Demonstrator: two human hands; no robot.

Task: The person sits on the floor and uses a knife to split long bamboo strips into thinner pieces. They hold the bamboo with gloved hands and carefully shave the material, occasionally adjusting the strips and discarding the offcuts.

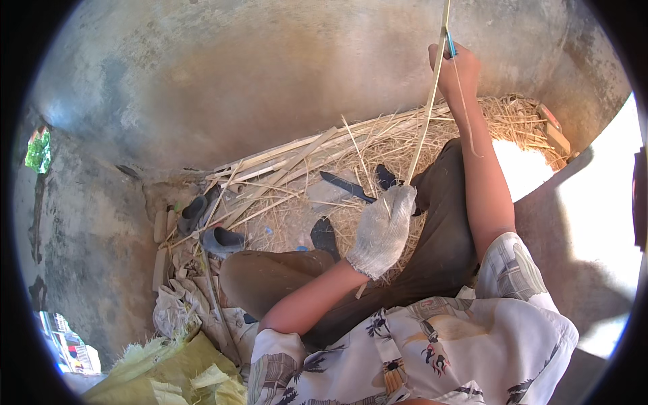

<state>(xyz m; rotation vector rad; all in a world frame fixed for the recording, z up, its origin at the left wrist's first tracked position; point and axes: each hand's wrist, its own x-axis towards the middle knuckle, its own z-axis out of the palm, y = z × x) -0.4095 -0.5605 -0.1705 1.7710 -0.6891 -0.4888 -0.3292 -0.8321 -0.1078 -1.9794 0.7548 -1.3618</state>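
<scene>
In a white knitted glove, my left hand (385, 229) is closed around the lower end of a long, pale bamboo strip (428, 121), above my lap. The strip slants up and away past the picture's top edge. My bare right hand (459, 67) is stretched far forward, its fingers closed on a slim blue tool (451, 44) that lies against the strip. Whether this tool has a blade cannot be made out. From near it a thin curled shaving (466, 111) hangs over my right forearm. A dark knife (347, 186) lies on the floor beyond my left hand.
Shavings (506, 121) and long split strips (283, 158) cover the floor along the concrete wall (256, 81). Grey slip-on shoes (223, 239) stand at the left. A yellow-green sack (162, 371) sits at the lower left, near crumpled pale cloth (179, 307). My bent legs (277, 277) frame the work.
</scene>
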